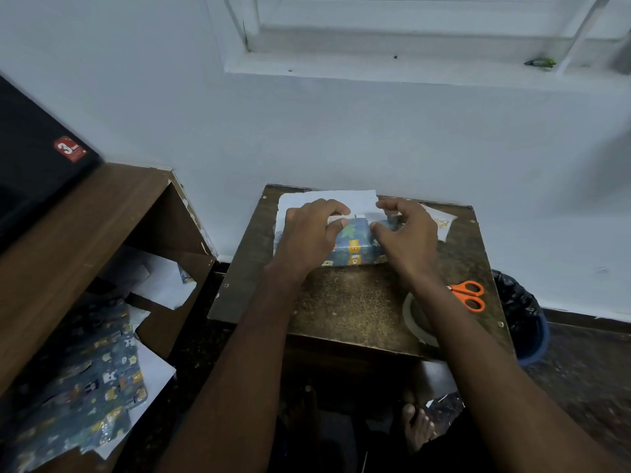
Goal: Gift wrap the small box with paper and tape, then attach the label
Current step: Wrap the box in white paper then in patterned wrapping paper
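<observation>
- The small box [355, 245], partly covered in blue wrapping paper [356, 256] printed with little animals, sits at the 12 o'clock end of a small dark wooden table [341, 302], close to the white wall
- A white flap of the paper's underside [327, 198] stands up behind the box, toward 12 o'clock
- The left hand [307, 237] lies over the box's 9 o'clock end, fingers curled down onto the paper fold, thumb against the top; it grasps the paper there
- The right hand [406, 238] covers the 3 o'clock end, fingers curled and thumb pinching the paper edge against the box
- The label [440, 221], white with gold script, lies flat at 2 o'clock from the box, partly behind the right hand
- A tape roll [411, 314] rests at the table's 4 o'clock corner, half hidden by the right forearm; orange-handled scissors [469, 295] lie just beside it toward 3 o'clock
- A blue bin [532, 339] lined with a black bag stands on the floor at 3 o'clock of the table; its contents cannot be made out
- An open wooden shelf unit [102, 213] at 9 o'clock holds loose white sheets and scraps of paper; more sheets of the same blue paper [99, 387] spill at 7 o'clock
</observation>
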